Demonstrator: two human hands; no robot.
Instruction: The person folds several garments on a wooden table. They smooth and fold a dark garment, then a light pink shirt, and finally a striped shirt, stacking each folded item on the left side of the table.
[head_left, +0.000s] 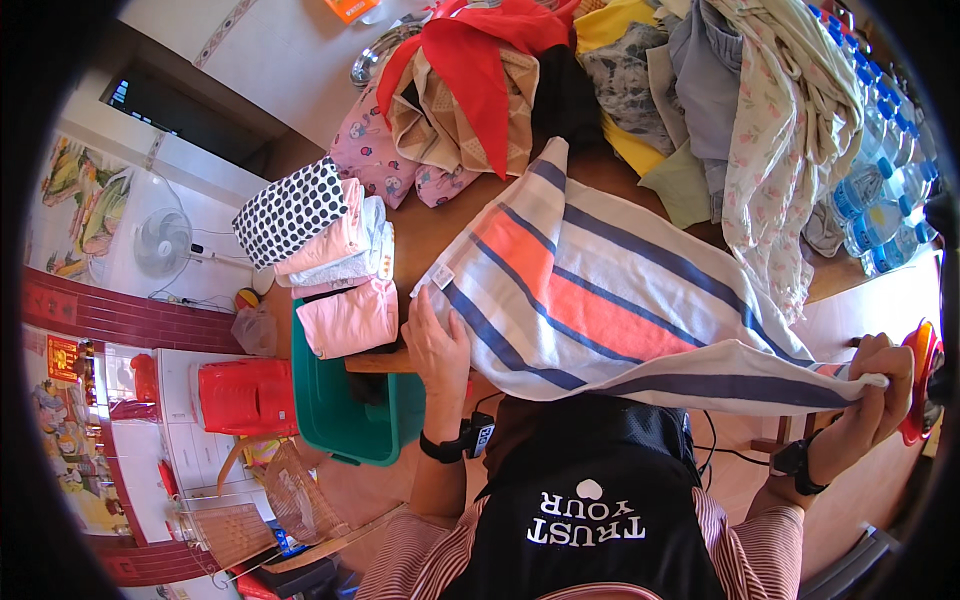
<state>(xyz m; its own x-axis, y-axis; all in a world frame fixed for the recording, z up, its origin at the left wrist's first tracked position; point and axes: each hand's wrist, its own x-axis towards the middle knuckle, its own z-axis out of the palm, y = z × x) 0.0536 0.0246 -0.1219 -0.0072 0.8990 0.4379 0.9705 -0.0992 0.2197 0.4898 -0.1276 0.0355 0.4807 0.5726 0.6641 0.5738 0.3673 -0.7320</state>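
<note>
A striped towel (600, 292) in white, navy and coral is spread over the wooden table's near part. Its right corner is pinched in my right hand (874, 390), raised beyond the table edge. My left hand (439, 337) lies at the towel's left corner, fingertips touching the edge beside a small white tag; whether they grip the cloth is not clear. Left of that hand is a stack of folded clothes, with a polka-dot cloth (289, 214) on top and a folded pink garment (351, 319) in front.
Loose clothes lie at the back, among them a red cloth (480, 82) and a floral garment (772, 150). Plastic water bottles (874, 202) stand at the right. Below the table's left edge is a green plastic bin (341, 424), near a red stool (244, 396).
</note>
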